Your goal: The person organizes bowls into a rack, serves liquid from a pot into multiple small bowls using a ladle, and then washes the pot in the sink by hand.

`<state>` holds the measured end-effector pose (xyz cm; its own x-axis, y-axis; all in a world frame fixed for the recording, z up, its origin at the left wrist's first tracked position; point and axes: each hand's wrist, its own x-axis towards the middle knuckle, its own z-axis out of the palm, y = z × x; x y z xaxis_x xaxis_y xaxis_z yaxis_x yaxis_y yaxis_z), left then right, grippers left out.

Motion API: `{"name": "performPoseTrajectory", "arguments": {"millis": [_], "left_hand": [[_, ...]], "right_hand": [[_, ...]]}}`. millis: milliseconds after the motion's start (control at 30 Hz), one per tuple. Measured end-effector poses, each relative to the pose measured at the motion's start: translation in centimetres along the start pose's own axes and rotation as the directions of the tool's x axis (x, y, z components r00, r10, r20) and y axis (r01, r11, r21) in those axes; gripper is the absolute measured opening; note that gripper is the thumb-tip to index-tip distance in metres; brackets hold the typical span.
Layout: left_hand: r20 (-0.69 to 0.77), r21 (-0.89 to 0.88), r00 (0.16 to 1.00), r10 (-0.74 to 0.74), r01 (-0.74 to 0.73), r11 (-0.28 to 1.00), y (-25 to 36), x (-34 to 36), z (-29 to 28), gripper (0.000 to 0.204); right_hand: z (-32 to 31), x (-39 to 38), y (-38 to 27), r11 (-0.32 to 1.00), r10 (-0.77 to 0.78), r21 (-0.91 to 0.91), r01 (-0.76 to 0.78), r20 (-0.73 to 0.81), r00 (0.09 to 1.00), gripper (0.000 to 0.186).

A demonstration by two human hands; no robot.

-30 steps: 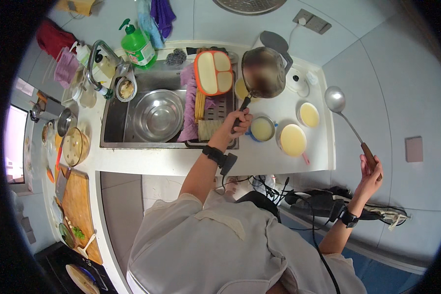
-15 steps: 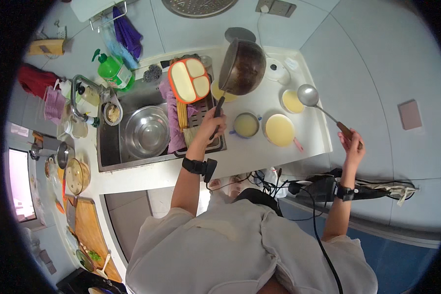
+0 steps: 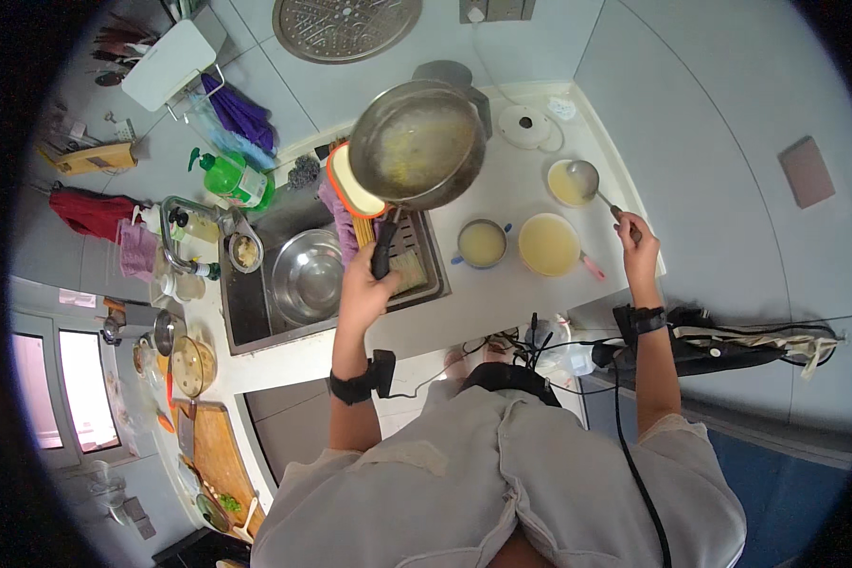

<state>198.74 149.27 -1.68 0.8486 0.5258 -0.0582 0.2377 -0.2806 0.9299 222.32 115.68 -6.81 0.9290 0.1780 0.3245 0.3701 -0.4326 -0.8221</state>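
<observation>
A dark pot (image 3: 417, 142) with yellowish residue inside hangs over the back of the counter. My left hand (image 3: 364, 289) is wrapped round its black handle. In my right hand (image 3: 637, 237) is a ladle (image 3: 585, 178), its bowl over a small bowl of pale yellow liquid (image 3: 563, 187). Between my hands stand a cup with blue handles (image 3: 484, 242) and a wider pan with a pink handle (image 3: 549, 244), both holding pale yellow liquid. The pot partly hides an orange-rimmed divided plate (image 3: 347, 180) filled with something pale.
The sink (image 3: 256, 322) to the left holds a steel basin (image 3: 310, 275). Behind it stand a green pump bottle (image 3: 239, 180) and the faucet (image 3: 172, 222). A white lid (image 3: 525, 128) lies at the back. Farther left is a wooden cutting board (image 3: 220, 454).
The pot has swung left and levelled, so its inside now shows instead of its underside. The ladle has come down and left, over the small bowl.
</observation>
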Motion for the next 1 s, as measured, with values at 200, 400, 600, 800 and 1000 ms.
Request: {"name": "performPoseTrajectory", "arguments": {"millis": [200, 400, 600, 800, 1000], "left_hand": [[-0.120, 0.040, 0.985, -0.122, 0.128, 0.991, 2.0, -2.5, -2.7, 0.021], [-0.246, 0.192, 0.969, -0.006, 0.055, 0.980, 0.4, -3.9, -4.2, 0.016], [-0.326, 0.135, 0.943, -0.071, 0.121, 0.983, -1.6, -5.2, -4.6, 0.017], [-0.328, 0.094, 0.940, -0.098, 0.135, 0.986, -1.9, -5.9, -4.8, 0.020], [-0.321, 0.158, 0.946, -0.054, 0.109, 0.981, -3.3, -6.3, -5.0, 0.018]], "right_hand": [[-1.5, 1.7, 1.1, 0.867, 0.239, 0.468, -0.171, -0.089, 0.967, 0.027], [-4.2, 2.7, -1.4, 0.822, 0.337, 0.511, -0.252, -0.080, 0.938, 0.031], [-4.7, 3.5, -2.0, 0.859, 0.298, 0.459, -0.225, -0.090, 0.950, 0.031], [-4.8, 3.9, -1.1, 0.858, 0.310, 0.460, -0.227, -0.113, 0.944, 0.029], [-4.6, 3.7, -1.1, 0.892, 0.227, 0.421, -0.165, -0.101, 0.969, 0.027]]}}
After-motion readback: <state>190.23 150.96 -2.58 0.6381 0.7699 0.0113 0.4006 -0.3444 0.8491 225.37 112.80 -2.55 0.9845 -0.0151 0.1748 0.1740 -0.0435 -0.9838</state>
